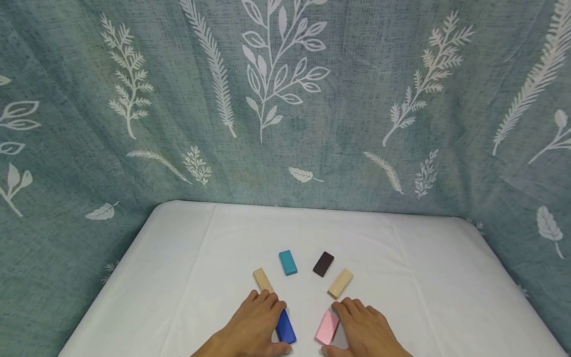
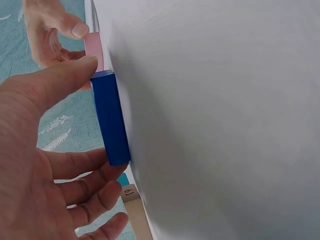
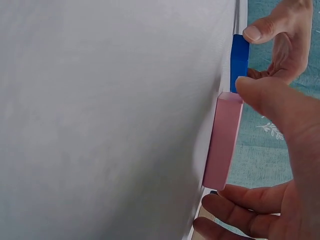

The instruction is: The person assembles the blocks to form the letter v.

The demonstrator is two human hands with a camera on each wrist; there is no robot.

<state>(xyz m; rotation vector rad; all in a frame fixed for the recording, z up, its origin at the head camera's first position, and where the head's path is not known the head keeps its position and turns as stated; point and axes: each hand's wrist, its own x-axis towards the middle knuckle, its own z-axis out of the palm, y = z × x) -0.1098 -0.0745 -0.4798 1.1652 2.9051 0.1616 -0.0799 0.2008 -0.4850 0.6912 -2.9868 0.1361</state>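
Observation:
My left hand (image 1: 260, 322) holds a blue rectangular block (image 1: 285, 327) lengthwise, its thumb at the near end and its fingertips at the far end. The left wrist view shows that grip along the block's long side. A pink block (image 1: 327, 327) sits in the same kind of hold in my right hand (image 1: 363, 327), thumb at one short end and fingers at the other, as the right wrist view shows. Both blocks lie on the white cloth, slanted and apart from each other.
Beyond the hands lie a teal block (image 1: 288, 263), a dark brown block (image 1: 323, 264) and two pale wooden blocks, one on the left (image 1: 262, 279) and one on the right (image 1: 340, 283). White cloth covers the table (image 1: 214, 258); a leaf-patterned green curtain (image 1: 348, 99) hangs behind.

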